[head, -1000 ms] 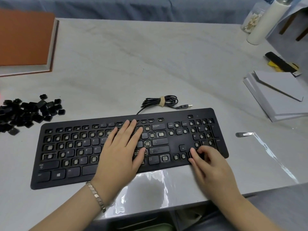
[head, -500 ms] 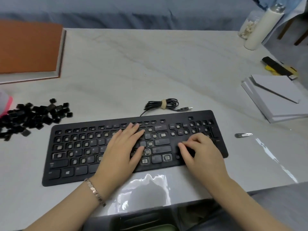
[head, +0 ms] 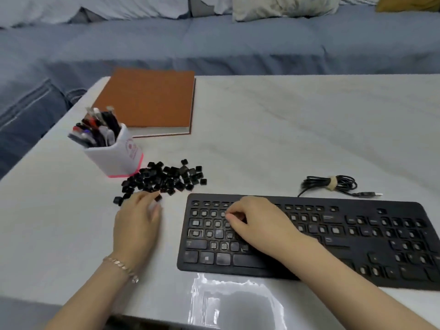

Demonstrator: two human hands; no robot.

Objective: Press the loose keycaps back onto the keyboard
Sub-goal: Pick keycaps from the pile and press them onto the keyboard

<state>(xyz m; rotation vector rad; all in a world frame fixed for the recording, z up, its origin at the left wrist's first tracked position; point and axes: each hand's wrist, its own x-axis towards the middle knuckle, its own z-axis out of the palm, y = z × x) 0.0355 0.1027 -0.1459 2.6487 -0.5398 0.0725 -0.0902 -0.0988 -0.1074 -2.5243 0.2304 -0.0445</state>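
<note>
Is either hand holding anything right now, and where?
Cannot be told. The left hand touches one loose keycap, too blurred to show a pinch; the right hand lies curled on the keyboard, its grip hidden.

Pale marble table [head: 285, 129]; blue sofa [head: 214, 44] behind (cushions atop).

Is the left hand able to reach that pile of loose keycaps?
Probably yes: the left hand sits at the near edge of the keycap pile, and nothing stands between them.
</note>
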